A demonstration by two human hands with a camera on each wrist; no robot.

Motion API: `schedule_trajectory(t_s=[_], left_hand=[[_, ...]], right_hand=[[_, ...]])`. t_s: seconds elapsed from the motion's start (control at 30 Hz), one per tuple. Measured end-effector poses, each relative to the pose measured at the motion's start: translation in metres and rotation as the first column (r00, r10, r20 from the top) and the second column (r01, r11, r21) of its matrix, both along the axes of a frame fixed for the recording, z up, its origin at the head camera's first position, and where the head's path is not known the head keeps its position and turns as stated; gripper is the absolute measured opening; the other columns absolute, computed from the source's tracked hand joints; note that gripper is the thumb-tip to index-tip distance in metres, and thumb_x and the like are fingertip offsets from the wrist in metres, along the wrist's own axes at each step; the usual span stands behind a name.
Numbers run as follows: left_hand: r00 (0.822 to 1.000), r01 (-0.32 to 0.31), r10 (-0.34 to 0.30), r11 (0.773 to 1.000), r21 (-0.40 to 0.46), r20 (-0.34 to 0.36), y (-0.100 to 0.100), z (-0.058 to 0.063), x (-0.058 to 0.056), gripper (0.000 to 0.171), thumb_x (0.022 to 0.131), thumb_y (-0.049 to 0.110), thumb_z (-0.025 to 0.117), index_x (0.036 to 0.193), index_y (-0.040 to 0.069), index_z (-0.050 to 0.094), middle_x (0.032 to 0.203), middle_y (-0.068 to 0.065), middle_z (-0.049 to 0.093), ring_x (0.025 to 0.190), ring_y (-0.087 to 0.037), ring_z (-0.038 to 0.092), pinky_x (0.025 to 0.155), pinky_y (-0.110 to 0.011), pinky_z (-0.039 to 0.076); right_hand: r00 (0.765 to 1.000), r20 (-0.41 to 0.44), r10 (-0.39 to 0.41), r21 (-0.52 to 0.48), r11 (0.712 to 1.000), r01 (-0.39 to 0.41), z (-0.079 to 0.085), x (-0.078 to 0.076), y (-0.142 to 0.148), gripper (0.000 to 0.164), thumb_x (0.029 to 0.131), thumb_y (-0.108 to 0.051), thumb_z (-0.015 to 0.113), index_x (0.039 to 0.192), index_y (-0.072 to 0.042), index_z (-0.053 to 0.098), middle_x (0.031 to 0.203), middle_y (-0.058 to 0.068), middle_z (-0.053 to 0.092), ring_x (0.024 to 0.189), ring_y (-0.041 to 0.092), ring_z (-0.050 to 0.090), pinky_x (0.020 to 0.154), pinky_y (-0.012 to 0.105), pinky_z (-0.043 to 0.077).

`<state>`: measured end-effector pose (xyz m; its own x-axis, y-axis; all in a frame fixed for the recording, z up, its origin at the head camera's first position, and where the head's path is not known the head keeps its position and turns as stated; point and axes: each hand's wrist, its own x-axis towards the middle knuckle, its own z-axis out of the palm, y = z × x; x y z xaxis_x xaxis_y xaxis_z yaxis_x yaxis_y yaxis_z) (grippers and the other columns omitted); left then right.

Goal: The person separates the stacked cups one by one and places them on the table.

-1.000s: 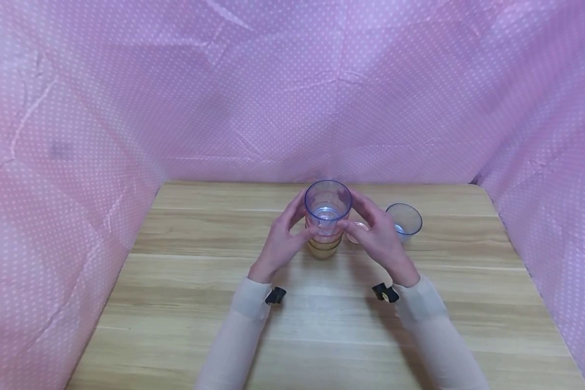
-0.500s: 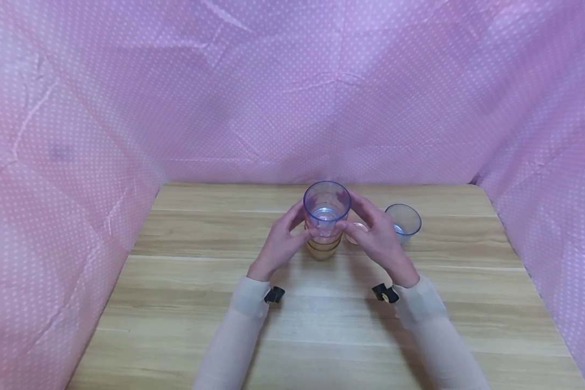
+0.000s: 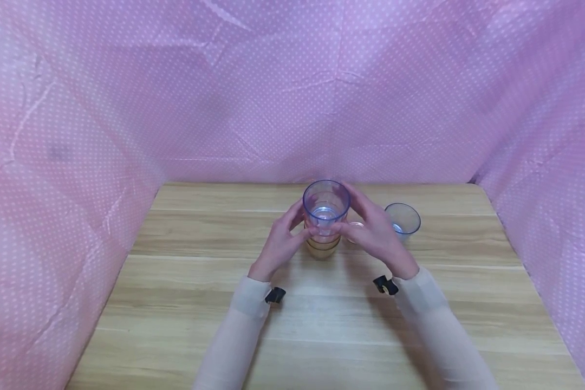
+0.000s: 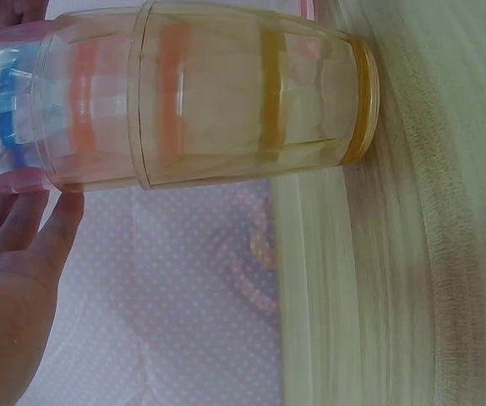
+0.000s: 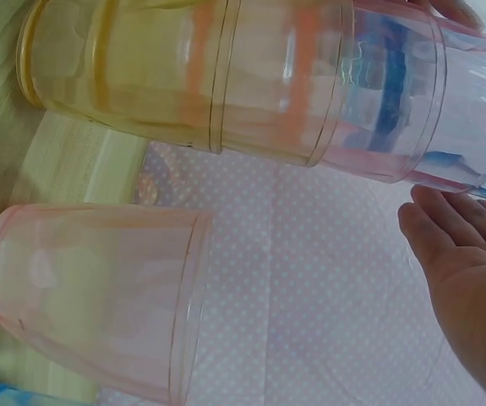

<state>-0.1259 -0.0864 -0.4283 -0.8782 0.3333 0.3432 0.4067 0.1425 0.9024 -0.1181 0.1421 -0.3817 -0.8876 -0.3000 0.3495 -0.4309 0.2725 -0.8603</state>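
Note:
A tall stack of nested clear cups [image 3: 323, 248] stands upright at mid-table, yellow cups lowest, pink above and a blue-rimmed cup [image 3: 326, 199] on top. From the left, my left hand [image 3: 281, 244] holds the upper part, thumb in front and fingers behind. My right hand [image 3: 377, 230] grips the same part from the right, with its thumb across the front. The wrist views show the stack's yellow base [image 4: 363, 101] at the wooden surface and coloured bands through its walls. Some fingertips are hidden behind the cups.
Just right of the stack stands a pink cup [image 5: 99, 296], partly covered by my right hand in the head view. Farther right is a blue-rimmed cup [image 3: 403, 219]. The wooden table [image 3: 312, 336] meets a pink dotted cloth [image 3: 273, 108] at its back and sides.
My right hand has shifted slightly up and left, with its fingers reaching farther round the back of the top cup. The left hand and the stack have hardly moved.

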Motion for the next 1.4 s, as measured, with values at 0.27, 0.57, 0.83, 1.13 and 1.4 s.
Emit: schedule_trajectory(t_s=[0.27, 0.57, 0.83, 1.13, 1.4], left_hand=[[1.000, -0.001, 0.001, 1.000, 0.007, 0.030, 0.0023, -0.0021, 0.0010, 0.069, 0.096, 0.007, 0.074, 0.157, 0.005, 0.042, 0.154, -0.017, 0.051, 0.136, -0.035, 0.055, 0.114, -0.029, 0.045], [1.000, 0.002, -0.002, 1.000, 0.011, 0.023, 0.0026, -0.0024, 0.0022, 0.070, 0.096, 0.007, 0.073, 0.158, 0.005, 0.041, 0.155, -0.018, 0.050, 0.139, -0.035, 0.052, 0.116, -0.032, 0.043], [1.000, -0.010, 0.010, 1.000, 0.016, 0.004, 0.0034, -0.0034, 0.0032, 0.070, 0.095, 0.006, 0.072, 0.157, 0.003, 0.040, 0.154, -0.018, 0.051, 0.140, -0.034, 0.051, 0.117, -0.032, 0.043], [1.000, -0.011, 0.011, 1.000, 0.027, -0.014, 0.0054, -0.0040, 0.0026, 0.071, 0.095, 0.002, 0.071, 0.158, 0.001, 0.038, 0.154, -0.019, 0.050, 0.140, -0.035, 0.051, 0.117, -0.035, 0.042], [1.000, -0.015, 0.015, 1.000, 0.027, -0.016, 0.0053, -0.0057, 0.0023, 0.069, 0.095, 0.001, 0.071, 0.156, -0.001, 0.039, 0.154, -0.021, 0.049, 0.139, -0.037, 0.051, 0.117, -0.034, 0.043]], right_hand=[[0.999, -0.036, 0.010, 0.008, 1.000, -0.009, -0.0011, -0.0040, -0.0051, 0.095, 0.076, 0.002, 0.091, 0.156, -0.004, 0.041, 0.149, 0.016, 0.056, 0.136, 0.035, 0.054, 0.114, 0.046, 0.047], [0.999, -0.052, 0.015, -0.012, 1.000, -0.016, -0.0025, -0.0056, -0.0058, 0.092, 0.075, 0.002, 0.091, 0.154, -0.004, 0.044, 0.145, 0.015, 0.060, 0.132, 0.032, 0.059, 0.111, 0.039, 0.050], [0.998, -0.061, -0.001, -0.005, 1.000, 0.001, -0.0018, -0.0033, -0.0077, 0.087, 0.078, -0.004, 0.091, 0.153, -0.005, 0.046, 0.140, 0.015, 0.064, 0.130, 0.031, 0.061, 0.110, 0.037, 0.051], [0.997, -0.074, -0.021, -0.002, 1.000, 0.021, -0.0027, -0.0030, -0.0082, 0.084, 0.080, -0.005, 0.090, 0.151, -0.004, 0.047, 0.142, 0.014, 0.063, 0.129, 0.031, 0.061, 0.109, 0.039, 0.052], [0.998, -0.063, -0.023, -0.004, 1.000, 0.023, -0.0025, -0.0025, -0.0084, 0.081, 0.081, -0.007, 0.089, 0.151, -0.005, 0.047, 0.142, 0.013, 0.063, 0.129, 0.031, 0.061, 0.109, 0.039, 0.052]])
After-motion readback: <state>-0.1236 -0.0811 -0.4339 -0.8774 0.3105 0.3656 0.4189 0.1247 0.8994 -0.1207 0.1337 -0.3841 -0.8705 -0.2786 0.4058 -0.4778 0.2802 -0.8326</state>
